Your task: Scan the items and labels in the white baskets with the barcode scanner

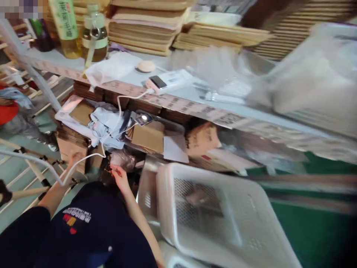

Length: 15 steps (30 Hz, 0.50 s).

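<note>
My left hand (74,160), smeared by motion, is in front of a stack of folded cardboard (71,143) at the lower left; its fingers do not show clearly. My right hand (119,175) has its fingers bent together beside a crumpled clear plastic bag (123,159). Whatever lies between those fingertips is too small and blurred to name. A white charging cable (92,154) loops across near my left forearm. Above the hands, pale crumpled paper or plastic (107,121) lies next to a lit phone (144,118).
White perforated plastic baskets (223,219) are nested at the right. The shelf (178,98) above holds bottles (95,37), stacked envelopes (145,29), a power bank (157,82) and large plastic bags (315,74). Brown cardboard pieces (147,136) lie below it. Another person's legs (25,128) show at left.
</note>
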{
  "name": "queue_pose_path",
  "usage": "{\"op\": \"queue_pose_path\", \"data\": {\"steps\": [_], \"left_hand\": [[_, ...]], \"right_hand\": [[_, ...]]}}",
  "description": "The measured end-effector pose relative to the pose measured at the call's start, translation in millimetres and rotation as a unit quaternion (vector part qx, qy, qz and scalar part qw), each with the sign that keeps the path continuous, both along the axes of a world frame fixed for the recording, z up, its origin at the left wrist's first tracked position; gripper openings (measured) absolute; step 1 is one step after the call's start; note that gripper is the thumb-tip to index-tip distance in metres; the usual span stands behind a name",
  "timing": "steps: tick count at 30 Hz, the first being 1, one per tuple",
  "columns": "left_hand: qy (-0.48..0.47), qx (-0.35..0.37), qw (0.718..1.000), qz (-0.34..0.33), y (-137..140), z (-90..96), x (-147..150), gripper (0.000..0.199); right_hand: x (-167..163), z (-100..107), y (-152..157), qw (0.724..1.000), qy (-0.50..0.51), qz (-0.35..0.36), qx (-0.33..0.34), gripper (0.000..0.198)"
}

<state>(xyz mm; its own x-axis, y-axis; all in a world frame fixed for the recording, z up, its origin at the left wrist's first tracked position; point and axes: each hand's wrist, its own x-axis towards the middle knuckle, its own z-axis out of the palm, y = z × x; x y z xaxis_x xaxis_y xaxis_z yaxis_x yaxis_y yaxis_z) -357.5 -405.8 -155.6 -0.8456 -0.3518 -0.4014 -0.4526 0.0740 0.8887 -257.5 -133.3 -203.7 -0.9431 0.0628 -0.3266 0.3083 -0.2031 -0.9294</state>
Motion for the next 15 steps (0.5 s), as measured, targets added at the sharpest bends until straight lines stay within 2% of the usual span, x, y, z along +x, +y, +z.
{"op": "queue_pose_path", "data": {"steps": [2, 5, 7, 10, 12, 13, 14, 15], "left_hand": [[-0.066, 0.024, 0.985, -0.160, 43, -19.4, 25, 0.034], [-0.119, 0.056, 0.910, -0.393, 108, -34.9, 58, 0.033], [-0.108, 0.076, 0.855, -0.502, 149, -32.4, 74, 0.032], [-0.059, 0.107, 0.792, -0.598, 204, -10.6, 85, 0.037], [-0.012, 0.124, 0.761, -0.637, 239, 11.3, 88, 0.039], [0.029, 0.131, 0.749, -0.649, 257, 23.0, 88, 0.038], [0.083, 0.136, 0.740, -0.654, 276, 34.4, 87, 0.036], [0.148, 0.136, 0.733, -0.650, 294, 45.1, 85, 0.032]], "right_hand": [[6, 13, 9, 0.999, 0.005, -0.045, -0.007, 0.047], [29, 39, 28, 0.992, 0.017, -0.121, -0.014, 0.050], [58, 60, 42, 0.982, 0.026, -0.187, -0.014, 0.050], [124, 96, 63, 0.953, 0.037, -0.300, -0.001, 0.045], [183, 118, 69, 0.915, 0.039, -0.400, 0.021, 0.041], [217, 126, 67, 0.881, 0.038, -0.469, 0.036, 0.040], [252, 133, 63, 0.838, 0.034, -0.543, 0.054, 0.040], [287, 139, 55, 0.782, 0.024, -0.619, 0.072, 0.040]]}}
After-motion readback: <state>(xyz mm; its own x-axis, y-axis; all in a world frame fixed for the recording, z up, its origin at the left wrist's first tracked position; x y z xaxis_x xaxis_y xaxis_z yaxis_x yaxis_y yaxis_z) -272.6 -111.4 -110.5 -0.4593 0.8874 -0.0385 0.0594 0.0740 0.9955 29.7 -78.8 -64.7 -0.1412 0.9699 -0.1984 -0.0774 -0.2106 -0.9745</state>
